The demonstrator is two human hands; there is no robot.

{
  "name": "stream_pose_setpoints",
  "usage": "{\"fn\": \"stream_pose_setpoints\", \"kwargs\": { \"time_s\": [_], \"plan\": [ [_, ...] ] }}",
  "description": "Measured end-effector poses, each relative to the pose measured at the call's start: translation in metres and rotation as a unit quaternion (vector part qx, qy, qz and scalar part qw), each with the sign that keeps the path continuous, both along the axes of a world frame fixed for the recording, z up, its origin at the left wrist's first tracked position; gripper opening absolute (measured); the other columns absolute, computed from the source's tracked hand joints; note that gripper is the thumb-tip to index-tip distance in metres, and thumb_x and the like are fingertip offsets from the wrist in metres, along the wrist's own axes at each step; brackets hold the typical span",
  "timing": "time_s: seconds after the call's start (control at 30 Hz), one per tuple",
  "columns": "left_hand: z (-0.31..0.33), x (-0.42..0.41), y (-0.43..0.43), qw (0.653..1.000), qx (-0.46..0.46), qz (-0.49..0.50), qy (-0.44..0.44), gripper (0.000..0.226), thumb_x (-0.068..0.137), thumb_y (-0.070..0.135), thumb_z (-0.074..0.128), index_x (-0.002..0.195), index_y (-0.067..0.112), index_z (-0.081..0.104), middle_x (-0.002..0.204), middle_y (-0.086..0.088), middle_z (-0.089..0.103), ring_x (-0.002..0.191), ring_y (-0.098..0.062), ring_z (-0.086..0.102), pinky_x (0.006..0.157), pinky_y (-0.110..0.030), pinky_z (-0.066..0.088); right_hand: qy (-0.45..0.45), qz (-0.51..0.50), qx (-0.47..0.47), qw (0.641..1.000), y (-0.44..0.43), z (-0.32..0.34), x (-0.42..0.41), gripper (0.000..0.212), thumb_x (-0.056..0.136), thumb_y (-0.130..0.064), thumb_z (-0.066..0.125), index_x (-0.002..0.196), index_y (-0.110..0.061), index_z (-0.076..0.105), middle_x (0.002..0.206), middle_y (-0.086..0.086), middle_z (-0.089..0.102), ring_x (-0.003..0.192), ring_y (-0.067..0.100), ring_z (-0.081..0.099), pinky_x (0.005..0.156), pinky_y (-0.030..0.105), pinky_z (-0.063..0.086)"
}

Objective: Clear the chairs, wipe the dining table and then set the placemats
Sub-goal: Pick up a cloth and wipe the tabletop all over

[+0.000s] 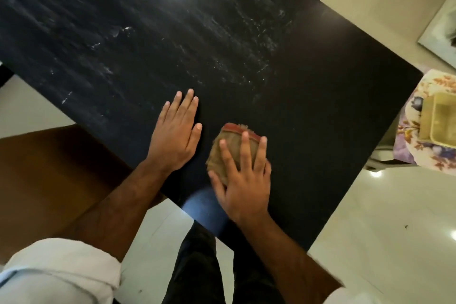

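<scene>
Right hand (243,180) flat, fingers spread, pressing cloth (230,148) on table (320,96) near its front edge. Left hand (176,133) flat on tabletop just beside it. Bare tabletop stretches beyond.

Home dining area: large glossy black rectangular table (246,44), brown chair (49,168) at 8 o'clock, floral-print cloth (419,89) at 3 o'clock, polished white tile floor (370,217).

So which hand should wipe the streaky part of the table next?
Right hand. Its straight fingers press the brown cloth onto the table, so it can probably just slide toward the streaks. The left hand lies flat on bare tabletop, holding nothing.
</scene>
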State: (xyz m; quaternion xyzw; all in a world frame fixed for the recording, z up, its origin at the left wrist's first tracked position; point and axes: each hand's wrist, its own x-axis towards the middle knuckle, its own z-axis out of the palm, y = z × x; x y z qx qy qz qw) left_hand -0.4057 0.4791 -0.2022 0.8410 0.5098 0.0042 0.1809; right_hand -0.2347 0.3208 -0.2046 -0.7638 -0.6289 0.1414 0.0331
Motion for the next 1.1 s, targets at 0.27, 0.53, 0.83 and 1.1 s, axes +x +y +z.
{"fn": "stream_pose_setpoints", "kwargs": {
  "time_s": [0.27, 0.53, 0.83, 1.1],
  "plan": [
    [-0.012, 0.023, 0.04, 0.996, 0.034, -0.031, 0.078, 0.075, 0.115, 0.048, 0.023, 0.176, 0.008, 0.005, 0.185, -0.011, -0.006, 0.172, -0.029, -0.005, 0.139, -0.053, 0.01, -0.054, -0.084, 0.025, 0.995, 0.208, -0.011, 0.094, 0.067, 0.107, -0.071, 0.033, 0.17, -0.05, 0.024, 0.183, 0.011, 0.01, 0.166, 0.052, 0.006, 0.12, 0.069, 0.038],
    [-0.015, 0.022, 0.042, 0.995, 0.034, -0.041, 0.085, 0.076, 0.115, 0.046, 0.023, 0.176, 0.006, 0.004, 0.185, -0.013, -0.009, 0.172, -0.029, -0.007, 0.138, -0.056, 0.013, -0.022, 0.03, -0.014, 0.999, 0.152, 0.0, 0.066, 0.071, 0.11, -0.07, 0.033, 0.173, -0.05, 0.009, 0.185, 0.003, -0.005, 0.169, 0.043, -0.009, 0.127, 0.064, 0.029],
    [-0.023, 0.021, 0.044, 0.994, 0.033, -0.04, 0.095, 0.076, 0.114, 0.048, 0.02, 0.176, 0.006, 0.007, 0.185, -0.013, -0.008, 0.172, -0.03, -0.004, 0.137, -0.057, 0.018, -0.04, -0.145, 0.013, 0.989, 0.31, -0.009, 0.187, 0.067, 0.109, -0.072, 0.024, 0.172, -0.05, 0.015, 0.184, 0.004, 0.002, 0.167, 0.048, -0.003, 0.128, 0.072, 0.022],
    [-0.026, 0.022, 0.043, 0.994, 0.035, -0.038, 0.093, 0.076, 0.113, 0.047, 0.024, 0.175, 0.005, 0.013, 0.186, -0.012, -0.003, 0.172, -0.031, 0.002, 0.136, -0.059, 0.022, -0.053, -0.02, 0.013, 0.998, 0.296, -0.01, 0.137, 0.07, 0.109, -0.072, 0.027, 0.173, -0.048, 0.01, 0.184, 0.004, 0.003, 0.168, 0.044, -0.004, 0.128, 0.065, 0.022]
  ]
}}
